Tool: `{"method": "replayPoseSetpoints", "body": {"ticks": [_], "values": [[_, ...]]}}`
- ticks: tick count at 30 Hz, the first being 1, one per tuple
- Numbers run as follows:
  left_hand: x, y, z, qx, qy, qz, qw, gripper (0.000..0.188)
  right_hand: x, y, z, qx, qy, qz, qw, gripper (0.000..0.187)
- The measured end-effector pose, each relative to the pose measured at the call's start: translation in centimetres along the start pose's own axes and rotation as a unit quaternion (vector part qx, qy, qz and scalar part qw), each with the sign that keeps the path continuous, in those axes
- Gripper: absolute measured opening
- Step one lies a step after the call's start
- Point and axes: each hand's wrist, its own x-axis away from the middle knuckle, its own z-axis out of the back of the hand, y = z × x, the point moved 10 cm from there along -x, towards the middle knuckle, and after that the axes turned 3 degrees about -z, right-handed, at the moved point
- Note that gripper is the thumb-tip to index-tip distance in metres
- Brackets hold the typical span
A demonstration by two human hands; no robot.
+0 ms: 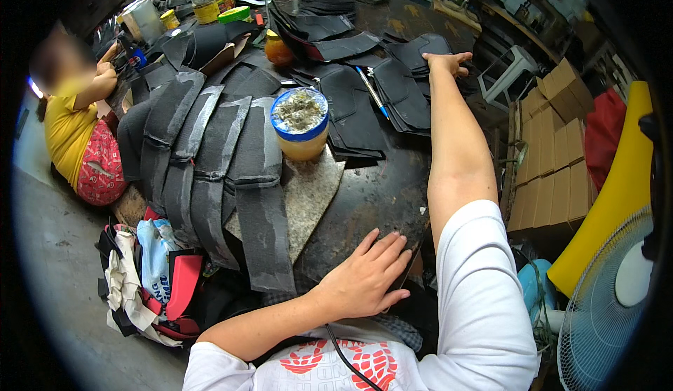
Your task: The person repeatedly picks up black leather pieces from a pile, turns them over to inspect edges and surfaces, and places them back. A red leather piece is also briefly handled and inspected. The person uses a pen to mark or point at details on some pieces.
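White shirt cloth with a red print [375, 359] lies nearest, at six o'clock. Just beyond it, toward half past five, the left hand [359, 277] rests palm down by the edge of the dark table [357, 209], fingers loosely spread, holding nothing. Toward half past one the right arm reaches out almost straight, and the right hand [447, 63] is at a stack of black pieces [418, 46] near the far right side of the table – whether its fingers pinch one or only touch, I cannot tell. Nearer noon lie more black panels [350, 110] with a pen [372, 91] on them; at eleven, close to centre, a blue-rimmed jar [300, 133] stands on a grey board [315, 191].

For such a long reach, leaning on the left palm seems sensible. I would take hold by a free edge, thumb beneath, and lift before drawing back – dragging could fan out the stack. The pale-banded dark strips [210, 138] at ten o'clock may be tacky, so the left forearm should keep clear of them.
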Motion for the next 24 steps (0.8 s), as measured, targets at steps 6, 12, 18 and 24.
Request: {"method": "replayPoseSetpoints", "body": {"ticks": [6,12,18,24], "values": [[0.0,-0.2,0.1,0.011,0.005,0.002,1.000,0.062,-2.3,0.9,0.1,-0.207,-0.006,-0.053,0.977,0.132],[0.0,-0.2,0.3,0.015,0.015,0.005,1.000,0.062,-8.3,-0.7,-0.1,-0.604,-0.150,-0.092,0.777,0.114],[0.0,0.1,0.6,0.014,0.018,0.000,1.000,0.061,-4.4,-6.0,6.3,-0.565,-0.314,0.120,0.754,0.110],[-0.1,0.2,0.5,0.006,0.014,0.002,1.000,0.061,11.8,-4.2,9.9,-0.430,-0.417,0.263,0.756,0.105]]}}
